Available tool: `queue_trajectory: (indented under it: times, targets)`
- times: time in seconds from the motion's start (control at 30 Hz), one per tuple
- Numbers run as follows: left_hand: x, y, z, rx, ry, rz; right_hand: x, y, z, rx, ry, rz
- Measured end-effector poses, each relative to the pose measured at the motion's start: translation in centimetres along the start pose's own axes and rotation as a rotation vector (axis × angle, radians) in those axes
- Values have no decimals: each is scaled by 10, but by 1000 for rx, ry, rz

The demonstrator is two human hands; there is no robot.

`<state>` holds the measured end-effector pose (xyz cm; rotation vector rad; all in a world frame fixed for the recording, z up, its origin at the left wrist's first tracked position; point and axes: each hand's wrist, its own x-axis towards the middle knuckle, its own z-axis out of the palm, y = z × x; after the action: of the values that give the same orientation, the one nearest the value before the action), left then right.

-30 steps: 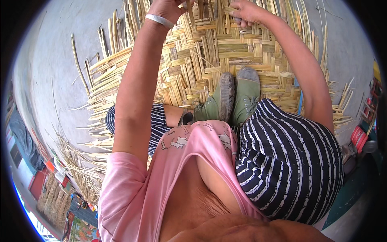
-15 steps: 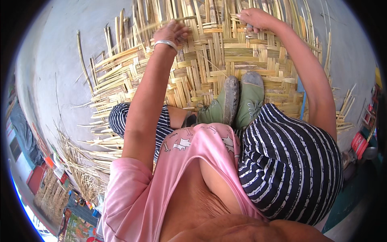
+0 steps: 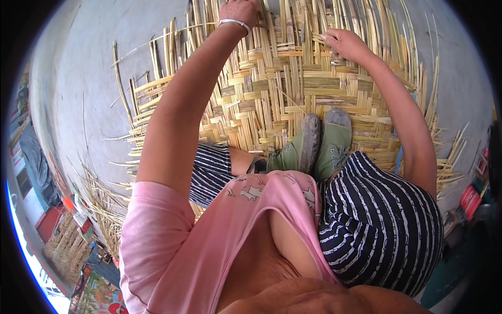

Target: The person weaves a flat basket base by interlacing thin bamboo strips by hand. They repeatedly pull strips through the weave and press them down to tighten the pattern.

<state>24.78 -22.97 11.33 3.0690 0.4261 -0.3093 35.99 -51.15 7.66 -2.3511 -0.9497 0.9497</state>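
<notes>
A half-woven mat (image 3: 324,97) of split cane strips lies on the floor, with loose upright strips fanning out at its far edge. At the top of the view, my left hand (image 3: 240,11) is closed among these uprights, its fingers partly hidden. A thin pale cane strip (image 3: 201,25) runs leftward from beside its wrist, where a silver bangle (image 3: 235,23) sits. Farther right and a little nearer, my right hand (image 3: 349,46) rests low on the weave. Its thumb and fingers pinch a cane strip at the woven edge.
My green shoes (image 3: 334,144) stand on the mat's near part. A blue strip-like thing (image 3: 399,157) lies beside my right forearm. Loose thin strips (image 3: 99,191) are heaped at the left on the grey floor (image 3: 78,68). A red object (image 3: 470,201) stands at the far right.
My left hand has moved away from me, up to the top edge, drawing the pale strip along. My right hand stays at the weave, while the whole view has shifted slightly.
</notes>
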Motion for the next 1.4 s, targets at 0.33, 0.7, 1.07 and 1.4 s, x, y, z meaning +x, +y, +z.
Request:
queue_trajectory:
  times: [0.33, 0.7, 1.07, 1.4]
  targets:
    - [11, 14, -10, 133, -30, 135, -9, 0, -1, -25, 52, -10]
    - [13, 29, -16, 343, -31, 351, -12, -5, 4, -115, 111, -62]
    - [17, 6, -4, 193, 458, 692, -6, -7, 5, -22, 106, -45]
    - [0, 10, -19, 608, 115, 505, 3, -9, 8, -99, 83, -103]
